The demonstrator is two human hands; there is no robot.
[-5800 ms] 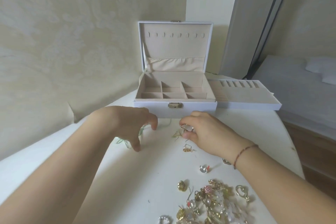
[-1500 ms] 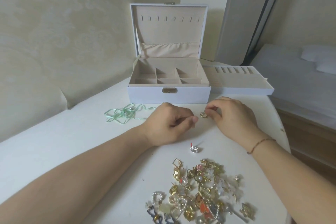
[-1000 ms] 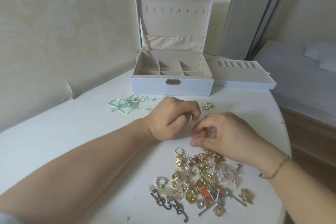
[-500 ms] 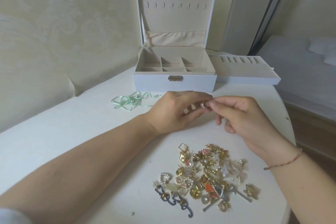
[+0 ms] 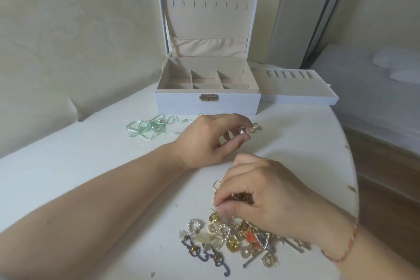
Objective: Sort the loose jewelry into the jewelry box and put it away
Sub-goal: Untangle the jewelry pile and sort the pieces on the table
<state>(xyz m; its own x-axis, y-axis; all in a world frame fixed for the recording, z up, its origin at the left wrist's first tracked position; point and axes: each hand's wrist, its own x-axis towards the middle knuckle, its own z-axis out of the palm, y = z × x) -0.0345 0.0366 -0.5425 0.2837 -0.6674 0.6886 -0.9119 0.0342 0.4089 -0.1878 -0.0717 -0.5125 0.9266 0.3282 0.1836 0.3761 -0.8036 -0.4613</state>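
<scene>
Change: right hand (image 5: 270, 193) is no longer met with the left in front of the jewelry box (image 5: 208, 79); it is now lowered onto the jewelry pile (image 5: 236, 238), well in front of the box.
Right hand state: fingers are curled down into the heap; whether a piece is actually pinched cannot be told.
Left hand (image 5: 213, 137): a small pale bead-like piece (image 5: 241, 130) is held between thumb and fingertips, just in front of the box.
Meaning: one piece is judged handed over and a match or next item is being sought; sorting is barely begun.
Box: lid is raised, compartments are seen without jewelry inside.
Tray (image 5: 295, 88): the ring-slot insert is set down beside the box, to its right.
Nearby: a gold hoop pair (image 5: 255, 127) is laid just in front of the box; a green ribbon tangle (image 5: 147, 128) is lying front-left of it.
Obstacle: pieces in the pile are interlocked, so snagging is likely when one is lifted.
</scene>
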